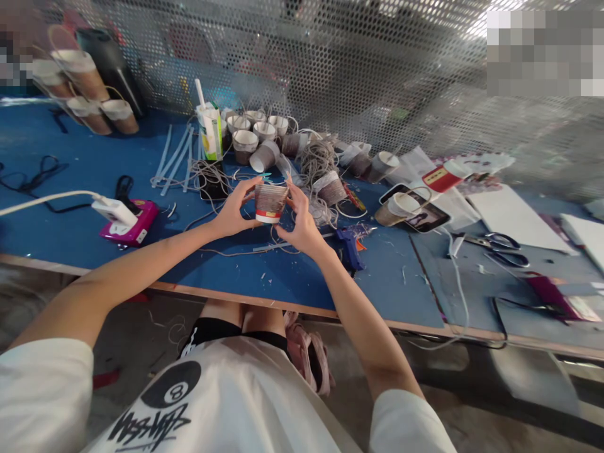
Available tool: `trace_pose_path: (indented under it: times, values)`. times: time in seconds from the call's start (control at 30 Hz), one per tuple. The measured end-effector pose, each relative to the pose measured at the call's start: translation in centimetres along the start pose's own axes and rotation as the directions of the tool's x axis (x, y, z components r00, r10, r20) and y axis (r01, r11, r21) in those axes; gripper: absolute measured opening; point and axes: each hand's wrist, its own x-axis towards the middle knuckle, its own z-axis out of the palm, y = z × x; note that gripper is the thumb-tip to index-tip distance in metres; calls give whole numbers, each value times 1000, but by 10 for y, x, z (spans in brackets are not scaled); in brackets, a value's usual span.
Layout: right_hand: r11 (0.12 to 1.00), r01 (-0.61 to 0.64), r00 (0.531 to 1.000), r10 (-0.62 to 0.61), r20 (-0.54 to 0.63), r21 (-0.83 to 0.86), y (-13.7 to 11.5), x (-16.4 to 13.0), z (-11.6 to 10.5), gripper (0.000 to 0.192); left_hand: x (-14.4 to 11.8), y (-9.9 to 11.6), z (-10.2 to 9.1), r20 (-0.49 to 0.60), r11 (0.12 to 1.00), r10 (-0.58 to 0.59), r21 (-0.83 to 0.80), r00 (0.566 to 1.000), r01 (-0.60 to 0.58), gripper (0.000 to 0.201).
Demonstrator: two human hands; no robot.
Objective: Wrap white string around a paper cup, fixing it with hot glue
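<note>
A white short-sleeved T-shirt (264, 393), printed with a black eight-ball (158, 385) and jagged lettering (146, 428), is worn with black shorts (214, 329).

Gripped cup (270, 202): ridged cord wrap (270, 196), smooth paper band (268, 217). Beyond grip: perforated metal screen (302, 69). Right of grip: plastic glue gun (349, 244). Below: matt tabletop (226, 270).

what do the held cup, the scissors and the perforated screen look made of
Cord-wrapped cup: likely smooth paper, its bare red-and-white base looking printed; the grey-brown winding resembles matte cord, fibre unclear.
Scissors: probably greyish metal blades; the dark, shiny loops suggest plastic.
Perforated screen: probably metal, from its grey sheen and regular holes, though plastic is possible.
</note>
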Motion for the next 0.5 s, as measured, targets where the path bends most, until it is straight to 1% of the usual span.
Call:
trace_pose_path:
  times: [0.1,0.2,0.27,0.37,0.43,0.5]
  values:
    - [993,-103,995,102,12,64,1,-1,3,79,1,-1,-2,-84,997,-5,75,996,11,83]
    - [978,-172,985,167,47,122,-1,-2,2,73,3,-6,-3,-162,986,6,163,987,21,86]
    - [977,-178,984,173,51,118,-3,-2,1,70,3,-9,-3,-184,977,24,212,983,16,87]
    - [986,-161,986,159,42,42,-6,-1,-1,67,4,-15,-1,-182,972,59,235,982,-15,83]
    - [990,-141,989,141,40,-8,-10,-1,-2,64,4,-19,1,-204,974,54,225,977,-7,82]
    - [991,-131,990,132,43,-33,-15,-1,-4,62,3,-23,3,-253,976,24,214,967,32,84]
